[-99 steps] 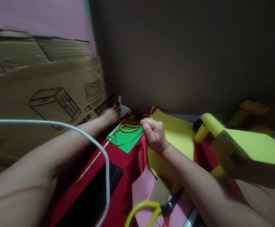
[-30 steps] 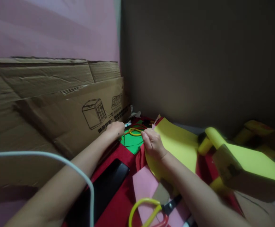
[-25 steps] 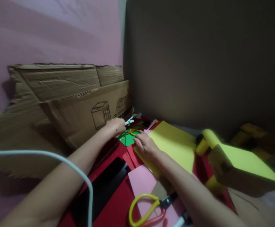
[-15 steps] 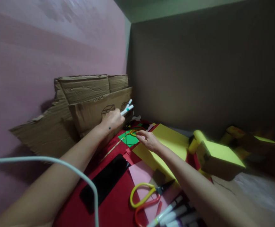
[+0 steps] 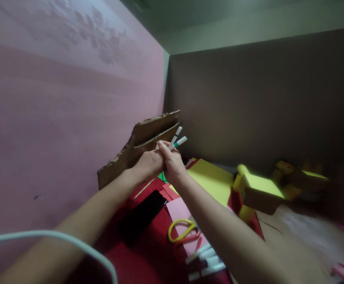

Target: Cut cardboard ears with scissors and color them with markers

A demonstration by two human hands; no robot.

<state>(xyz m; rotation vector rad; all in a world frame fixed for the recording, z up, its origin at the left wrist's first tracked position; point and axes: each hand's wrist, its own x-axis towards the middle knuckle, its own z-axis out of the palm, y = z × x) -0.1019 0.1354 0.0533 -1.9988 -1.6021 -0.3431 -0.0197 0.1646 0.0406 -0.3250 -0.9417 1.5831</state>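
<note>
The bare left hand (image 5: pixel 150 163), left of the flat yellow paper sheet (image 5: pixel 210 176), grips two thin white pens (image 5: pixel 180 142); the bare right hand (image 5: pixel 174 163) touches it, but I can't tell if it grips; right of the sheet sits a yellow-topped brown box (image 5: pixel 260 193)

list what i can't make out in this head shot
All in the head view:
White markers: lower ends hidden by left hand and right hand; whose grip holds them is unclear.
Scissors: blades behind the right forearm.
Green paper: partly behind the hands.
White cable: cut off by left and bottom edges.
</note>
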